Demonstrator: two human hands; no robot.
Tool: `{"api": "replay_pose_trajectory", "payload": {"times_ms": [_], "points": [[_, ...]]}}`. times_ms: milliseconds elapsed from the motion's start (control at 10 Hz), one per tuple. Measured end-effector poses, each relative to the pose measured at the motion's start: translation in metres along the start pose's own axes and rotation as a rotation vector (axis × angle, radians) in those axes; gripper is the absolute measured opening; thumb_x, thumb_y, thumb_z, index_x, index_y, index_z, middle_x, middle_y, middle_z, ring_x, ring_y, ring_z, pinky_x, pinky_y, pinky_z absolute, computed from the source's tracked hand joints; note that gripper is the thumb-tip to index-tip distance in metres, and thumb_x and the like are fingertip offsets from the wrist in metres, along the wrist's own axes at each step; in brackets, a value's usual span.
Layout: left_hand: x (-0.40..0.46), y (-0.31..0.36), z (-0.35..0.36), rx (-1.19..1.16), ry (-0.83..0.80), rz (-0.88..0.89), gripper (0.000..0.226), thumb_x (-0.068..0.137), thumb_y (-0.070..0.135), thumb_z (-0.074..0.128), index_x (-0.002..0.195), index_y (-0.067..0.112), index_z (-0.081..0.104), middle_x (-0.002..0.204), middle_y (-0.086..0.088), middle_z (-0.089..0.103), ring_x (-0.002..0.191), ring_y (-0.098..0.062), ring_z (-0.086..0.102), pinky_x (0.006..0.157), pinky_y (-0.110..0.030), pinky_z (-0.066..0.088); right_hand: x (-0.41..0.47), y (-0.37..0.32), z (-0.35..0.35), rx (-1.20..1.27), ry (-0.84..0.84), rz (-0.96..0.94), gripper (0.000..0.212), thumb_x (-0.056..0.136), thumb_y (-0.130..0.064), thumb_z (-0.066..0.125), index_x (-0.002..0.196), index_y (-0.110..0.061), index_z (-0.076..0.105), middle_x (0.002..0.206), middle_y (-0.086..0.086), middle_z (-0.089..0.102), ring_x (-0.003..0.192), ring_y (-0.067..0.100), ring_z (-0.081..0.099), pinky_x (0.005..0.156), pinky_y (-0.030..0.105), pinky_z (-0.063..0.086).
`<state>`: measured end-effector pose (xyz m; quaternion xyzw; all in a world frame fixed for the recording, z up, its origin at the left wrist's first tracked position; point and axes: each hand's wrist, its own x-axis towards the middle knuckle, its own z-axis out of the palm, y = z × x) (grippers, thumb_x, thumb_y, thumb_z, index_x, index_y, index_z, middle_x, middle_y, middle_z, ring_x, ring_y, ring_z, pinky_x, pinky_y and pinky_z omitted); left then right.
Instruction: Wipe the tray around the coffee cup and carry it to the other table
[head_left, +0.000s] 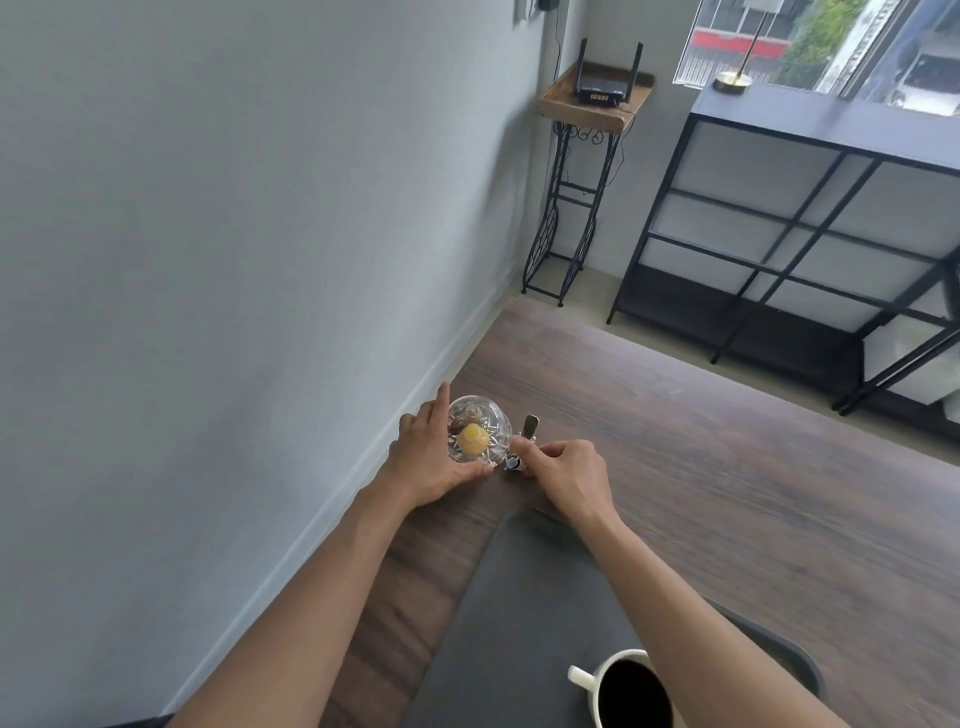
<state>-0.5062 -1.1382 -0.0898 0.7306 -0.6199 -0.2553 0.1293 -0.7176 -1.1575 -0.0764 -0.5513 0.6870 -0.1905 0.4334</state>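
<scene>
Near frame bottom, coffee cup (626, 688) cut off, tray (519, 597) partly hidden by forearms

A cut-glass bowl (477, 429) holding a yellow sweet sits on the wooden table (727, 467) near centre. At one o'clock a router (602, 85) rests on a metal stand (566, 208). At two o'clock stands a black shelf unit (810, 228), a brass lamp (733, 78) on top.

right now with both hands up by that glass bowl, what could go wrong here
The glass bowl sits close to the table's wall-side edge with the left hand against it; a nudge could tip it off. The coffee cup looks full and lies under the right forearm on the dark tray; pulling back low could knock it. The right hand pinches something small I can't identify.
</scene>
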Motion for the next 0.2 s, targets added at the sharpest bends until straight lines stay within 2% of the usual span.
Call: {"api": "replay_pose_trajectory", "payload": {"times_ms": [100,200], "points": [[-0.006,-0.004,-0.006,-0.089,-0.022,-0.023,0.135,0.067,0.064,0.086,0.16,0.03,-0.007,0.163,-0.009,0.021,0.149,-0.032,0.02,0.116,-0.054,0.034,-0.008,-0.003,-0.008,0.0,0.025,0.007,0.072,0.077,-0.084,0.056,0.07,-0.016,0.079,0.066,-0.002,0.076,0.069,0.02,0.071,0.072,0.04,0.059],[-0.018,-0.012,-0.005,-0.123,0.001,-0.039,0.132,0.07,0.06,0.085,0.161,0.029,-0.005,0.166,-0.007,0.014,0.152,-0.029,0.015,0.12,-0.051,0.028,-0.016,0.001,-0.025,0.019,0.107,-0.019,0.077,0.087,-0.083,0.048,0.071,-0.014,0.078,0.06,-0.019,0.072,0.066,0.011,0.07,0.072,0.037,0.056]]}}
